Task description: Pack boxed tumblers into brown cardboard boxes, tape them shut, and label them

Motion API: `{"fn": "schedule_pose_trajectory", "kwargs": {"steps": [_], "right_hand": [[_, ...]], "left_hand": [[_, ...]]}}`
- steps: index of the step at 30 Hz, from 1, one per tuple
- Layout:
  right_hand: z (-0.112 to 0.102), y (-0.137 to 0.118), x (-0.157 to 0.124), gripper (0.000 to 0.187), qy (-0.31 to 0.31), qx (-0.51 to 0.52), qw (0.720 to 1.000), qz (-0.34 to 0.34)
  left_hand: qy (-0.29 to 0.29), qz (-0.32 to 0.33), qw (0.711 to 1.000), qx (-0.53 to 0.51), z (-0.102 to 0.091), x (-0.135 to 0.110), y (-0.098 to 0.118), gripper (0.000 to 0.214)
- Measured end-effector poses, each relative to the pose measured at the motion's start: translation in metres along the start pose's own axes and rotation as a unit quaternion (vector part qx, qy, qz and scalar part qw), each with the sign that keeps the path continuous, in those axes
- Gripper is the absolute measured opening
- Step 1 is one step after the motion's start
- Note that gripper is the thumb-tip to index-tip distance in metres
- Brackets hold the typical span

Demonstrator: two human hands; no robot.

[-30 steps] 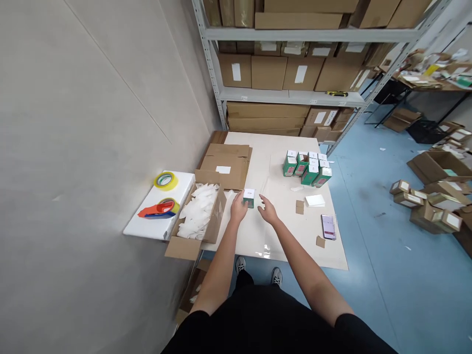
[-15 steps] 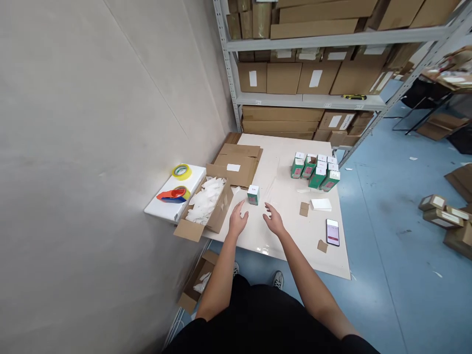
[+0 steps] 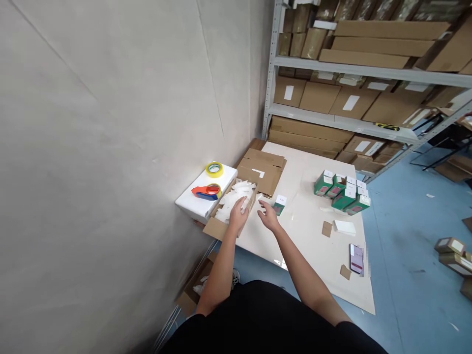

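The left hand (image 3: 239, 216) is now reaching into the open carton (image 3: 216, 227) at the left edge of the desk (image 3: 306, 231). Its fingers are lying on the heap of white packets (image 3: 232, 199) inside. Whether it is closing on a packet or only touching the heap cannot be told. Half a second ago this hand was hovering over the bare desk, and a second ago it was gripping the small green box (image 3: 279, 204).

That box is now standing free and upright on the desk, just beyond the right hand (image 3: 268, 216). The right hand is hanging released, fingers spread, holding nothing and apart from the box, much as it was in the earlier pictures.

The camera has swung, so everything is sitting further right in the view. The cluster of green boxes (image 3: 341, 191) is keeping its place at the far right of the desk, well apart from both hands. The phone (image 3: 357, 258) is lying near the desk's right edge. The yellow tape roll (image 3: 214, 169) and the red and blue tape dispenser (image 3: 206, 191) are resting on the white block (image 3: 191, 204) beside the carton.
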State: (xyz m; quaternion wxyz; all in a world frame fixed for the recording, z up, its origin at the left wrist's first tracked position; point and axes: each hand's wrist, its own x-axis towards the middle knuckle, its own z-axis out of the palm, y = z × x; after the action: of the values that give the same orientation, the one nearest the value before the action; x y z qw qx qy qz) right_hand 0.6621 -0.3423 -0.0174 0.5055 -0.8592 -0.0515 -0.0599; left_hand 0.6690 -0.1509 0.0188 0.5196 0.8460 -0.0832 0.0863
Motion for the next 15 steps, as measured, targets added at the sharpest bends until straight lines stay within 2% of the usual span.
{"fn": "schedule_pose_trajectory", "kwargs": {"steps": [5,10,13,15], "right_hand": [[0.064,-0.047,0.049,0.052,-0.044,-0.031,0.996,-0.074],[0.147,-0.095,0.098,0.030,-0.090,-0.115,0.978,-0.151],[0.192,-0.114,0.119,0.030,-0.108,-0.176,0.966,-0.158],[0.211,-0.119,0.130,0.029,-0.126,-0.210,0.958,-0.148]], "left_hand": [[0.073,-0.015,0.997,0.011,-0.075,0.005,-0.026,0.054],[0.157,-0.055,0.986,0.028,-0.159,-0.012,-0.065,0.051],[0.209,-0.081,0.974,0.034,-0.195,-0.027,-0.086,0.048],[0.228,-0.095,0.968,0.036,-0.210,-0.036,-0.095,0.046]]}}
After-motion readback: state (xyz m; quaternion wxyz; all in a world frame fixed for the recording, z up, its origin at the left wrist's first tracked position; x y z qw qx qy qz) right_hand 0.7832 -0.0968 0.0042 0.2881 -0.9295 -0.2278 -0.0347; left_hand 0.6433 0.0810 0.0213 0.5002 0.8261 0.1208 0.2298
